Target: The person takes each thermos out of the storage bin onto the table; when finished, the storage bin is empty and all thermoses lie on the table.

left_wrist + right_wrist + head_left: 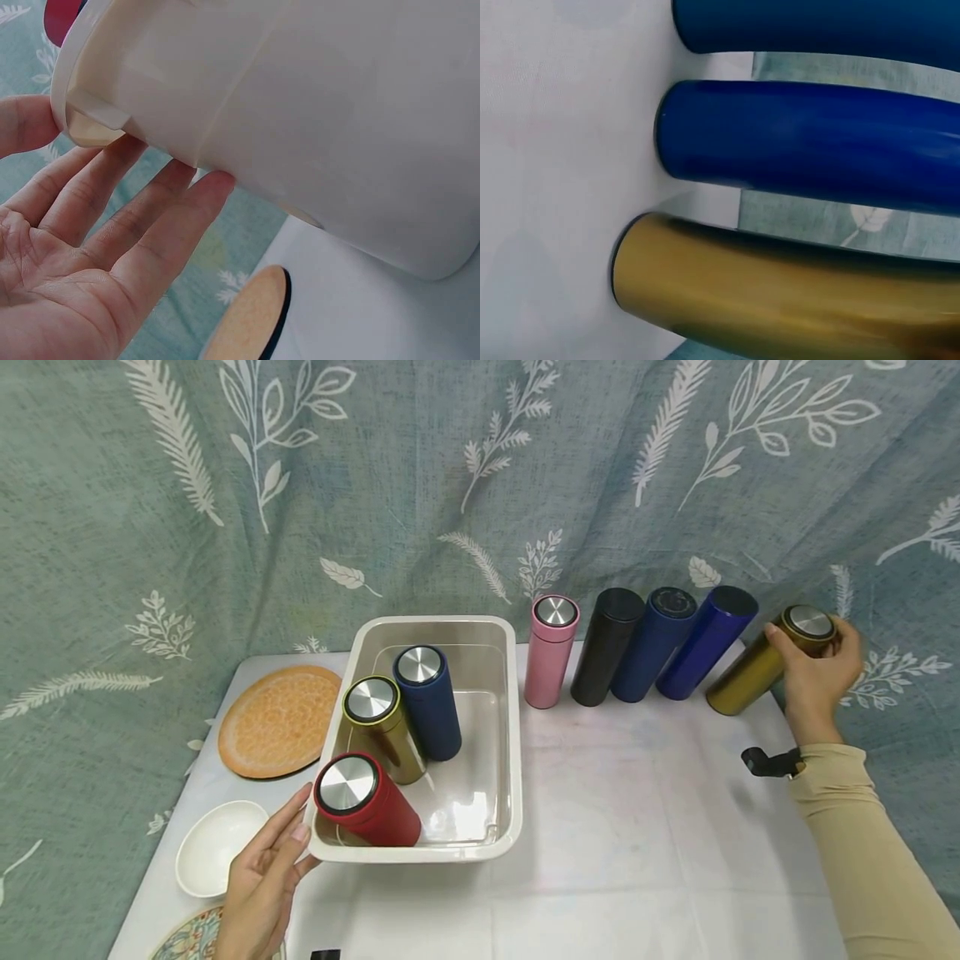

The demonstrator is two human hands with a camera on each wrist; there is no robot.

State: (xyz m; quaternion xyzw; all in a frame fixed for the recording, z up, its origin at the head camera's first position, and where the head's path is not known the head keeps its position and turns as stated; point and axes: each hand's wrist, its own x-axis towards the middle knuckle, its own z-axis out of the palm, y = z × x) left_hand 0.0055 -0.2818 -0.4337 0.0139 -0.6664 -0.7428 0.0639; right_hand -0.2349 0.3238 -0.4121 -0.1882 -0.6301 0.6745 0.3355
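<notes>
My right hand (817,672) grips a gold vacuum flask (750,668) near its silver-topped lid, thumb on one side and fingers round the other. The right wrist view shows the base of this gold flask (765,285) at the white tabletop. My left hand (262,868) holds the near left corner of an off-white plastic tub (517,760). In the left wrist view its thumb is at the rim and its fingers (161,225) lie against the outer wall. Inside the tub stand a red flask (386,814), another gold flask (397,743) and a dark blue flask (435,710).
Along the back edge stand a pink flask (550,656), a black flask (603,652), a navy flask (648,652) and a bright blue flask (701,647). Left of the tub lie a round orange-brown mat (277,718), a white bowl (217,847) and a patterned plate (187,935). A patterned curtain hangs behind.
</notes>
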